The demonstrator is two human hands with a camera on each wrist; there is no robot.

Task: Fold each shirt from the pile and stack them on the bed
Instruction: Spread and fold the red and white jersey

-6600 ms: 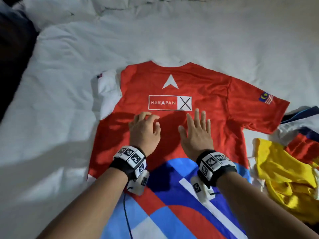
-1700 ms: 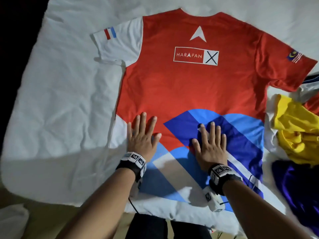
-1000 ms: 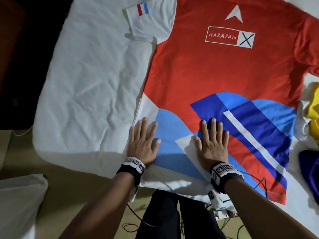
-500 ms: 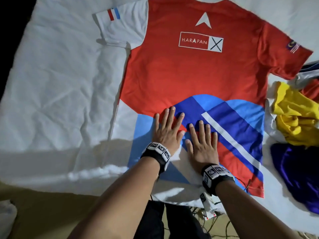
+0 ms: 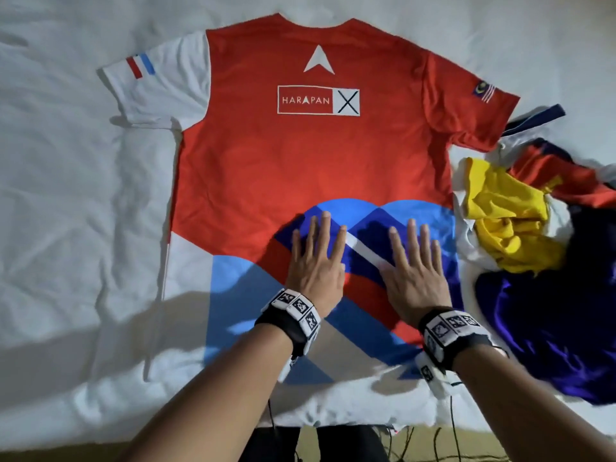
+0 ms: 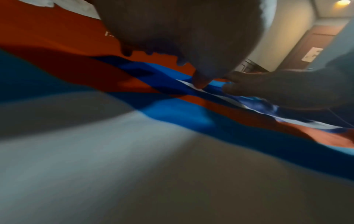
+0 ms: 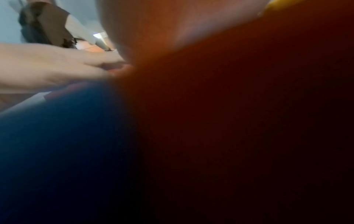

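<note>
Under both hands and spreading out beyond the fingertips lies the bed, covered in a wrinkled white sheet; on it the red shirt is laid flat with its back up, collar at the far end, hem toward the person; its far half, ahead of the fingers, is plain red with a white arrowhead and a boxed "HARAPAN X" print; its near half, under and around the fingers, carries blue, white and red shapes; the sleeve off to the left of the fingers is white with a red and blue stripe, the sleeve off to the right is red with a small flag patch. Just to the right of the right fingers, touching the shirt's right edge, sits the pile of unfolded garments, yellow, dark blue, red and white in a heap. The left hand rests palm down on the lower back of the shirt, fingers straight and slightly spread, grasping nothing; the right hand lies the same way just beside it, flat and released, its fingers on the dark blue patch; a white diagonal stripe runs between the two hands. Each wrist wears a black band with printed square markers.
</note>
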